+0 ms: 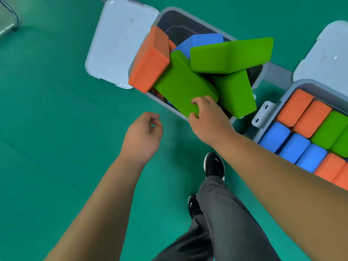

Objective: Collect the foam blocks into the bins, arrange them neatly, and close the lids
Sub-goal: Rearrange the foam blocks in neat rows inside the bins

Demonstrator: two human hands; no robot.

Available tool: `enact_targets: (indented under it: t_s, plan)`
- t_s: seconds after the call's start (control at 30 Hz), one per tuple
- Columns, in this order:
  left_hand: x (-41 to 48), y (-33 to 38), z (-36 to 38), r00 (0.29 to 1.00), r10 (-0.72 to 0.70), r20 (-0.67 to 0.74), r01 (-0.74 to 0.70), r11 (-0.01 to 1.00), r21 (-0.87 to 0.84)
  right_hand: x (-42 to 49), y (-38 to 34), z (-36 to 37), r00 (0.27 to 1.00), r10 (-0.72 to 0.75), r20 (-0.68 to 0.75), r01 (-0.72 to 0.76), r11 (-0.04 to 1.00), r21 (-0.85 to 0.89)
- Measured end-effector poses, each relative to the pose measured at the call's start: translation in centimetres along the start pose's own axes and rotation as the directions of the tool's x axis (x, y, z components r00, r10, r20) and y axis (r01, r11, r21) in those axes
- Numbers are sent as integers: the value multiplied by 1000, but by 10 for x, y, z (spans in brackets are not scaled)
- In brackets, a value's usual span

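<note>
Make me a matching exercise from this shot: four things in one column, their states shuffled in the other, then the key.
Column one
1. right hand
2. left hand
3. right bin
4. left white lid

Column two
a. lies flat on the floor
b. blocks packed in neat rows
c. grips a green block
d. holds nothing, fingers loosely curled

Pairs: 1-c, 2-d, 3-b, 4-a
</note>
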State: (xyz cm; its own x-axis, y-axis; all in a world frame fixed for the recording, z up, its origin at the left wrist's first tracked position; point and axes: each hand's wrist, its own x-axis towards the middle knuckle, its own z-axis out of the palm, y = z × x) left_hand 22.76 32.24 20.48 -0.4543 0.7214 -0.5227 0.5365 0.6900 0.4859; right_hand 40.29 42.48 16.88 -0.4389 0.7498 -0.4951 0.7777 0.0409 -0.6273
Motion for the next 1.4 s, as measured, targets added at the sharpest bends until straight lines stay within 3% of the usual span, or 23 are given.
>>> enact_targets:
  t_s: [0.13, 0.3, 0.4, 0.47, 0.53, 0.63, 0.77, 0.9, 1.03, 1.2, 1.4]
  plan:
    - [55, 23, -24, 979, 177, -98, -163, 977, 138, 44, -27, -13, 998, -8, -55, 9, 1000, 20]
    - [136, 52, -39, 858, 352, -373, -262, 927, 269, 94, -46, -18, 984, -48, -173, 47, 999, -13]
    - [182, 47, -31, 946, 287, -151, -240, 933, 269, 116, -45, -11, 980, -24, -197, 19, 999, -27]
    - [202, 37, -21, 966, 255, -39, -238, 939, 247, 126, -38, -1, 985, 5, -173, -18, 997, -75]
    - [211, 28, -13, 949, 301, -88, -270, 927, 260, 134, -31, 11, 984, 67, -165, -93, 984, -150]
    - [213, 23, -10, 914, 375, -153, -326, 905, 273, 140, -26, 28, 958, 101, -269, -151, 973, -174]
    - [220, 16, -19, 896, 441, -47, -403, 854, 329, 146, -32, 50, 908, 154, -389, -236, 956, -173]
    - [239, 24, -34, 833, 548, 76, -514, 716, 472, 155, -50, 70, 828, 281, -485, -408, 896, -177]
    - [251, 31, -36, 809, 580, 96, -542, 672, 505, 171, -58, 74, 771, 357, -527, -507, 845, -170]
    - [252, 26, -32, 780, 620, 82, -553, 623, 553, 166, -42, 82, 759, 287, -584, -472, 861, -190]
    - [246, 26, -26, 783, 622, 33, -523, 627, 577, 154, -20, 75, 835, 198, -513, -358, 903, -235]
